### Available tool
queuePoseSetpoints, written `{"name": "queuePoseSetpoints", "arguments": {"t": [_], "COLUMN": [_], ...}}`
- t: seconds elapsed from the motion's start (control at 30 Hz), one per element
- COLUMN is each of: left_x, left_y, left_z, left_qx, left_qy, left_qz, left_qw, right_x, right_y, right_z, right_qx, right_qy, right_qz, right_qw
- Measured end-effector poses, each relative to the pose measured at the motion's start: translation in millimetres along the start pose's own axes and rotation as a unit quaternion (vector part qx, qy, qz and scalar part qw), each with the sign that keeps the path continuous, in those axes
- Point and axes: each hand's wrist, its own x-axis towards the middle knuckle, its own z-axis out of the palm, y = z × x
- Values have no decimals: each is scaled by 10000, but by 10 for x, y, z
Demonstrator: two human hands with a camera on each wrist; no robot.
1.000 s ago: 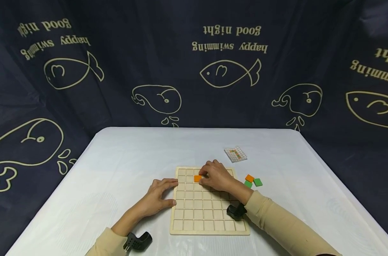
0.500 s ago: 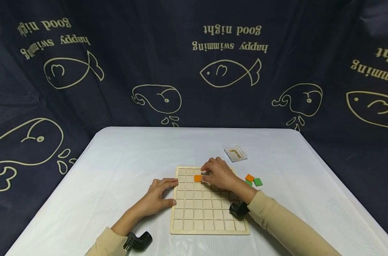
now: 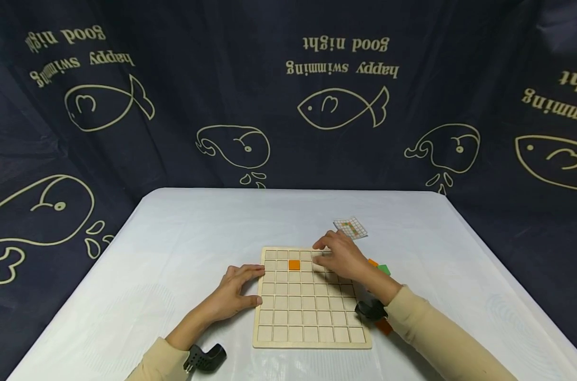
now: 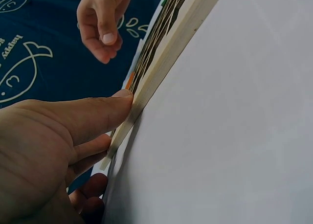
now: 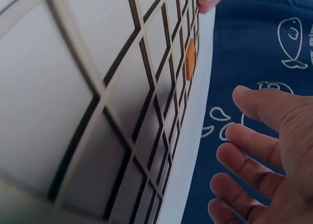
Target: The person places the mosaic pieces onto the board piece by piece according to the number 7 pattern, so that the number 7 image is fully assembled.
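A wooden grid board (image 3: 295, 302) lies on the white table, with one orange square tile (image 3: 294, 265) set in a cell of its second row from the far edge. My left hand (image 3: 233, 293) touches the board's left edge with extended thumb and fingers; the left wrist view shows the thumb (image 4: 105, 111) against the rim. Above the far right part of the board hovers my right hand (image 3: 342, 256), its fingers spread apart from the thumb and nothing between them. The right wrist view shows this hand (image 5: 288, 150) off the board's surface.
Behind the right hand lies a small pattern card (image 3: 352, 226). Right of the board, a green tile (image 3: 384, 270) and an orange tile (image 3: 373, 262) are partly covered by the right arm. A darker orange piece (image 3: 384, 326) shows below the right wrist.
My right hand has drawn back from the orange tile to the right and away, its fingers parting. The tile stays in its cell. The left hand keeps its place.
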Motion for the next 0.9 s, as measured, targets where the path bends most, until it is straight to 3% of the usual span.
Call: {"name": "queuePoseSetpoints", "arguments": {"t": [0.23, 0.9], "left_x": [1, -6], "left_y": [-4, 4], "left_z": [3, -7], "left_qx": [15, 8], "left_qy": [16, 16], "left_qz": [15, 8], "left_qw": [10000, 10000], "right_x": [-94, -446], "right_y": [80, 355], "right_z": [-84, -349], "right_qx": [-46, -41], "right_qy": [292, 293], "right_qz": [-43, 484], "right_qw": [9996, 9984]}}
